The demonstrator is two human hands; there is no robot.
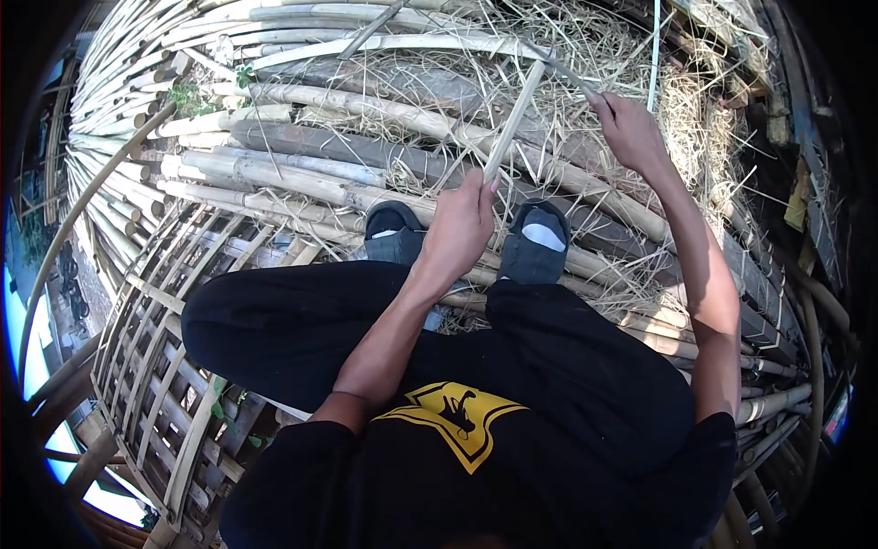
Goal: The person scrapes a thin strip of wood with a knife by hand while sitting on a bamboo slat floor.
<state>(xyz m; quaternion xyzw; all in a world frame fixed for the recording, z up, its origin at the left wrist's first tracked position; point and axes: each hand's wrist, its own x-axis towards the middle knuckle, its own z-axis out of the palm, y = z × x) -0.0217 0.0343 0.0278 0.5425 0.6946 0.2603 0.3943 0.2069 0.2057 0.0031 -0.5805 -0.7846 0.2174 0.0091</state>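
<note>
My left hand is closed around the lower end of a pale bamboo strip, which slants up and away between my feet. In my right hand, farther out and to the right, is a thin, dark knife. Its narrow blade points up and left and crosses the far tip of the strip, seeming to touch it. The knife's handle is hidden inside my fingers. Thin curled shavings lie thickly on the ground around the blade.
Long bamboo poles lie side by side under my grey shoes. A stack of cut poles fans out at the left. Below it stands a woven bamboo lattice. A curved pole arches near the left rim.
</note>
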